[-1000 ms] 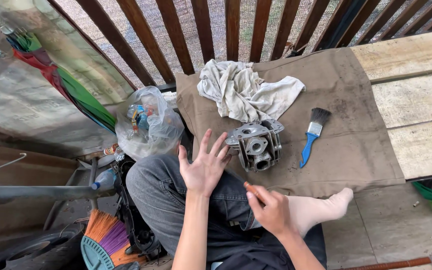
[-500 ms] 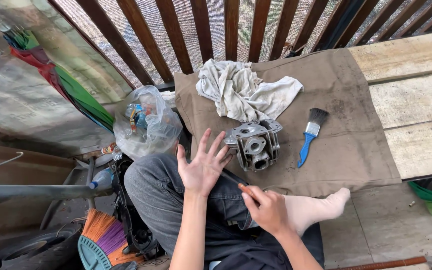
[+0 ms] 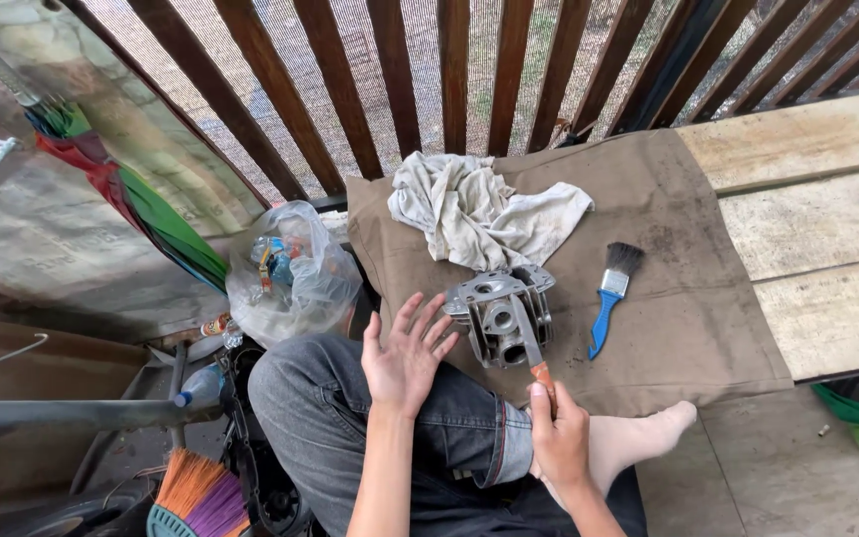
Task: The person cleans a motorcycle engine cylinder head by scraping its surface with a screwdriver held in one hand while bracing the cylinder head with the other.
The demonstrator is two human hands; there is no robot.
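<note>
Just ahead of the right hand (image 3: 561, 445), clamped on a scraper (image 3: 532, 350), sits the engine part (image 3: 499, 313); blade points away; left hand (image 3: 405, 356) spread open beside it.

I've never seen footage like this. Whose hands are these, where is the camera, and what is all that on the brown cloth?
There is no machine here: a seated person wears a camera on the head, looking down at their own arms and bent legs. The left hand is open, palm up, holding nothing. The right hand grips a tool with an orange handle, its flat blade resting against a grey metal engine part. That part sits on a brown cloth spread over wooden planks. Also on the cloth lie a crumpled white rag and a blue-handled paintbrush.
</note>
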